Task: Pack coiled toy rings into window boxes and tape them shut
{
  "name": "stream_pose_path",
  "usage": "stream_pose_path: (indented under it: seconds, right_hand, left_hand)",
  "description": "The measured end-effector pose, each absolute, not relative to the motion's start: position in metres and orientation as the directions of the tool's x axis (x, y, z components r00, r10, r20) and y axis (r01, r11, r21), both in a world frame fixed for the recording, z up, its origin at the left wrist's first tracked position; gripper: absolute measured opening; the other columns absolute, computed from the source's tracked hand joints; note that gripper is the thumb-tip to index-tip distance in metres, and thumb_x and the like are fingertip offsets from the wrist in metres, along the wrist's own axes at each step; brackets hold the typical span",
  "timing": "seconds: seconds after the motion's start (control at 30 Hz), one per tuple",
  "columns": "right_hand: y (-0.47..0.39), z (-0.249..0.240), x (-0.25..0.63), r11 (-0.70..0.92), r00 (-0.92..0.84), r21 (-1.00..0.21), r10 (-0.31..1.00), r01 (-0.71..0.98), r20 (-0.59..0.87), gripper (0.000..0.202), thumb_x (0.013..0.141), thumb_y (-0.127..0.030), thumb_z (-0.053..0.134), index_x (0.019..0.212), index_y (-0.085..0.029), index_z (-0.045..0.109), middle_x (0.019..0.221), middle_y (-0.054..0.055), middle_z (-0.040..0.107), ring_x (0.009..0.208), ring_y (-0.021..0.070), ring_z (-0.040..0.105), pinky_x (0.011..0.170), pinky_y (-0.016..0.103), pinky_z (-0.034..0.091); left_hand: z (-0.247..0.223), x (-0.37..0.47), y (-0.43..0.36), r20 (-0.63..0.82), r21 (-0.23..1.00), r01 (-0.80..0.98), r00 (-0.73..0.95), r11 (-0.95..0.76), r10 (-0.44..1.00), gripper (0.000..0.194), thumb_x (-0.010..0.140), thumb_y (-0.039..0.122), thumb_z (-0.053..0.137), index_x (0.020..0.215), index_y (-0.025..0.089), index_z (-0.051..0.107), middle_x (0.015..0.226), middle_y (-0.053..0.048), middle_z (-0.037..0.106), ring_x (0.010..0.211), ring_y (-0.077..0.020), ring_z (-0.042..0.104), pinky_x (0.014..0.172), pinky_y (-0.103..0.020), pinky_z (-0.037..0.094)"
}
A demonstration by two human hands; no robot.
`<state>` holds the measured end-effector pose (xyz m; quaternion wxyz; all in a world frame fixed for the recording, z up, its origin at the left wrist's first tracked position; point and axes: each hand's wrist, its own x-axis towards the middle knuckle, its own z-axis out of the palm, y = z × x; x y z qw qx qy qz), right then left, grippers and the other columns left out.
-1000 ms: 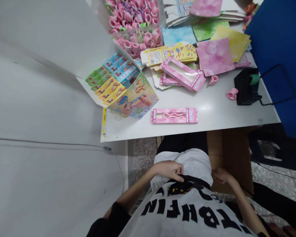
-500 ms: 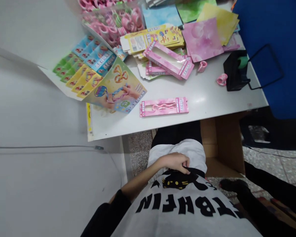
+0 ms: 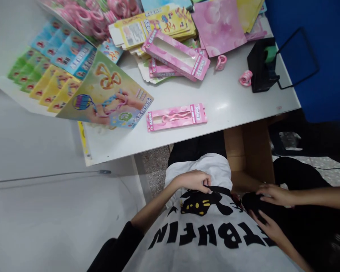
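My left hand (image 3: 195,180) rests on my lap against the lower part of my printed white shirt (image 3: 204,257). Its fingers are loosely bent, the thumb apart from them, and I see nothing held in it. My right hand is out of view. On the white table in front lies a pink window box (image 3: 176,117) with a wavy pink plastic piece inside. Farther back, an empty pink box (image 3: 177,54) leans over several flat yellow boxes (image 3: 158,28). Two pink coiled pieces (image 3: 221,62) lie near the black tape dispenser (image 3: 262,66).
An open display carton (image 3: 116,92) at left holds rows of blue, green and yellow boxes. Behind it stands a bin of pink coiled pieces (image 3: 99,17). Pink patterned sheets (image 3: 219,26) lie at the back. Another person's hands (image 3: 277,195) appear close on my right, beside a cardboard box (image 3: 257,151).
The view has shifted, so the table's things sit farther left and higher. Another person's two hands and forearms have come in from the right. My left hand stays on my lap.
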<state>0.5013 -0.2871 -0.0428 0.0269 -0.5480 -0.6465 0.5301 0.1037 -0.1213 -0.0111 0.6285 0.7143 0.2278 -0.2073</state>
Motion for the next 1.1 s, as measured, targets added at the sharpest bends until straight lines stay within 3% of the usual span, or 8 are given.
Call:
stream_pose_path:
  seconds: [0.07, 0.17, 0.43, 0.63, 0.97, 1.1]
  right_hand:
    - [-0.283, -0.068, 0.473, -0.177, -0.552, -0.783, 0.618, 0.596, -0.56, 0.043, 0.092, -0.06, 0.058, 0.094, -0.023, 0.078, 0.086, 0.013, 0.075, 0.08, 0.0203, 0.073, 0.074, 0.03, 0.057]
    - [-0.293, -0.091, 0.435, -0.209, -0.626, -0.823, 0.559, 0.528, -0.543, 0.045, 0.092, -0.056, 0.059, 0.112, -0.018, 0.072, 0.096, 0.012, 0.075, 0.084, 0.0221, 0.071, 0.076, 0.035, 0.058]
    - [-0.308, -0.106, 0.393, -0.232, -0.578, -0.828, 0.62, 0.511, -0.531, 0.047, 0.086, -0.065, 0.061, 0.079, -0.018, 0.061, 0.074, 0.004, 0.061, 0.067, 0.0185, 0.055, 0.065, 0.033, 0.047]
    - [-0.294, -0.065, 0.422, -0.23, -0.639, -0.883, 0.619, 0.41, -0.458, 0.05, 0.097, -0.063, 0.044, 0.072, -0.021, 0.057, 0.072, 0.005, 0.056, 0.07, 0.0199, 0.053, 0.068, 0.034, 0.044]
    - [-0.244, -0.036, 0.44, -0.291, -0.665, -0.906, 0.614, 0.309, -0.424, 0.043, 0.094, -0.057, 0.056, 0.077, -0.018, 0.061, 0.084, 0.007, 0.06, 0.079, 0.0184, 0.058, 0.074, 0.032, 0.047]
    - [-0.218, -0.042, 0.438, -0.335, -0.643, -0.886, 0.61, 0.319, -0.462, 0.044, 0.094, -0.056, 0.058, 0.102, -0.014, 0.069, 0.092, 0.008, 0.071, 0.084, 0.0191, 0.065, 0.078, 0.032, 0.052]
  left_hand:
    - [-0.012, 0.105, -0.121, -0.586, 0.802, 0.589, 0.808, -0.096, 0.064, 0.02, 0.083, 0.035, 0.075, 0.095, 0.021, 0.069, 0.094, 0.002, 0.07, 0.075, -0.0123, 0.059, 0.067, -0.022, 0.04]
    - [-0.012, 0.106, -0.121, -0.585, 0.804, 0.589, 0.808, -0.088, 0.061, 0.018, 0.082, 0.033, 0.075, 0.094, 0.02, 0.069, 0.093, 0.002, 0.069, 0.076, -0.0124, 0.059, 0.067, -0.022, 0.039]
    - [-0.009, 0.093, -0.113, -0.609, 0.791, 0.611, 0.792, -0.042, 0.049, 0.015, 0.08, 0.027, 0.073, 0.093, 0.021, 0.068, 0.087, 0.003, 0.066, 0.072, -0.0117, 0.057, 0.067, -0.022, 0.039]
    - [-0.013, 0.077, -0.108, -0.632, 0.775, 0.632, 0.775, 0.0, 0.012, 0.019, 0.078, 0.024, 0.069, 0.096, 0.02, 0.067, 0.081, 0.004, 0.062, 0.071, -0.0113, 0.057, 0.066, -0.022, 0.041]
    - [0.001, 0.052, -0.116, -0.722, 0.69, 0.722, 0.692, 0.043, -0.029, 0.018, 0.073, 0.024, 0.062, 0.091, 0.021, 0.063, 0.077, 0.004, 0.06, 0.072, -0.0131, 0.056, 0.065, -0.022, 0.04]
    - [0.007, 0.042, -0.119, -0.755, 0.655, 0.755, 0.656, 0.042, -0.017, 0.021, 0.07, 0.027, 0.062, 0.091, 0.021, 0.061, 0.081, 0.003, 0.061, 0.076, -0.0148, 0.057, 0.065, -0.023, 0.041]
